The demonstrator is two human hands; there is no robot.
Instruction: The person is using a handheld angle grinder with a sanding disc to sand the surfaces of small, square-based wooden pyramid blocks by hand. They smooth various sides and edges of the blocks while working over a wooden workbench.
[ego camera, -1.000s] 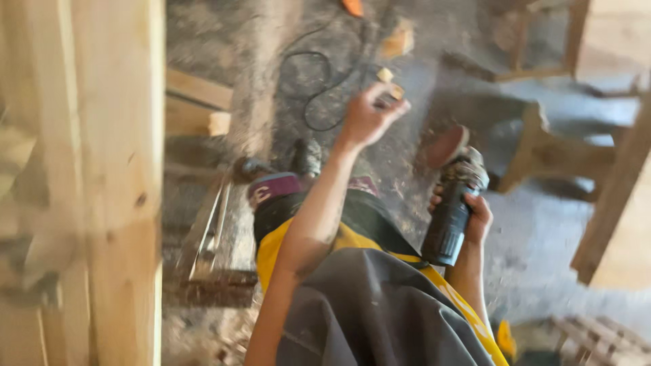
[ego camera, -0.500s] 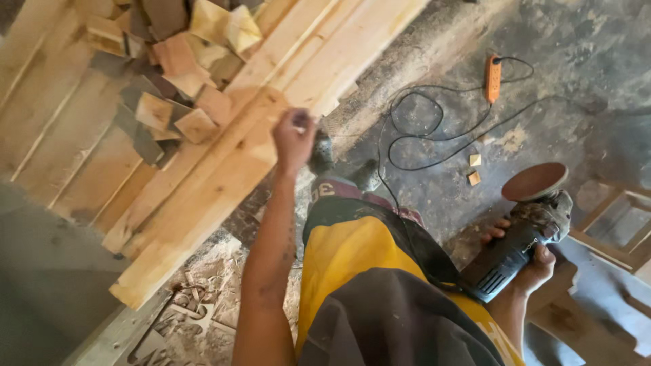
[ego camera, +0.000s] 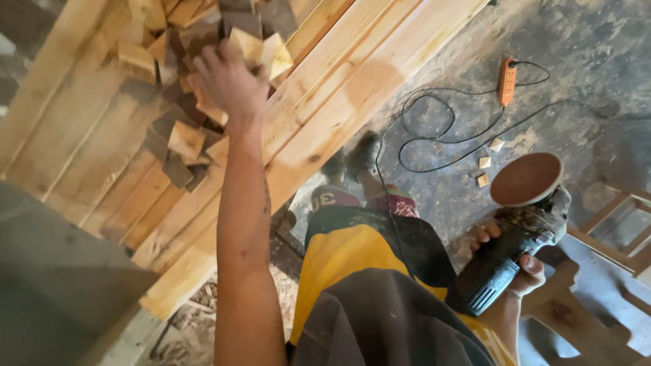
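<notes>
My left hand (ego camera: 229, 83) reaches out over a heap of small wooden offcut blocks (ego camera: 178, 139) lying on stacked planks (ego camera: 352, 88); its fingers rest among the blocks, and whether it grips one cannot be told. My right hand (ego camera: 519, 261) holds a black angle grinder (ego camera: 512, 244) by its body, low at my right side. The grinder carries a round reddish-brown sanding disc (ego camera: 527, 178) facing up.
An orange power strip (ego camera: 507, 80) with black cable (ego camera: 434, 146) lies on the dusty concrete floor. Three small wood blocks (ego camera: 488, 163) sit near it. A wooden frame (ego camera: 610, 224) stands at the right. Sawdust and shavings (ego camera: 203, 312) lie below the planks.
My left hand has moved up and left from the plank edge onto the heap of offcut blocks. The view has shifted a little; the grinder stays in my right hand.
</notes>
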